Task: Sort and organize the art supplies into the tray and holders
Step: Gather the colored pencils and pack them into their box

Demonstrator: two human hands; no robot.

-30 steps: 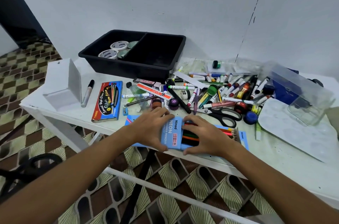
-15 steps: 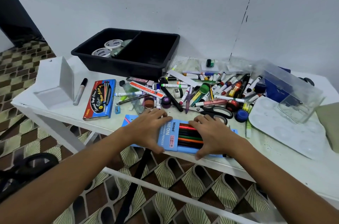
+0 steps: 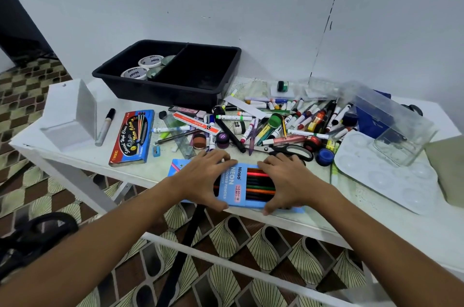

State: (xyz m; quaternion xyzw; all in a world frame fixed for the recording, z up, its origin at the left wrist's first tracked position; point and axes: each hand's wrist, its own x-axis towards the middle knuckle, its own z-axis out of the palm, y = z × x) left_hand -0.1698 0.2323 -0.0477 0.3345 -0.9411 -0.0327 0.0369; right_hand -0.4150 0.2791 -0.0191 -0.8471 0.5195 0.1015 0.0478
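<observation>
A blue box of neon coloured pencils (image 3: 237, 187) lies at the table's front edge. My left hand (image 3: 204, 177) grips its left part and my right hand (image 3: 285, 181) grips its right part, thumbs at the near edge, fingers over the far edge. Behind it sprawls a pile of markers, pens and small paint pots (image 3: 281, 123), with black-handled scissors (image 3: 288, 149) in front. A black two-part tray (image 3: 226, 73) stands at the back, tape rolls (image 3: 144, 68) in its left compartment. A white holder (image 3: 67, 115) stands at the far left.
A red-and-blue pencil box (image 3: 131, 137) and a grey marker (image 3: 105, 127) lie left of the pile. A white paint palette (image 3: 386, 171) and a clear plastic box (image 3: 391, 125) sit at the right. The white table (image 3: 376, 221) ends just below my hands.
Both hands stay on the blue pencil box. The pencils that stuck out at its right end a second ago are no longer seen there. The camera has shifted a little.
</observation>
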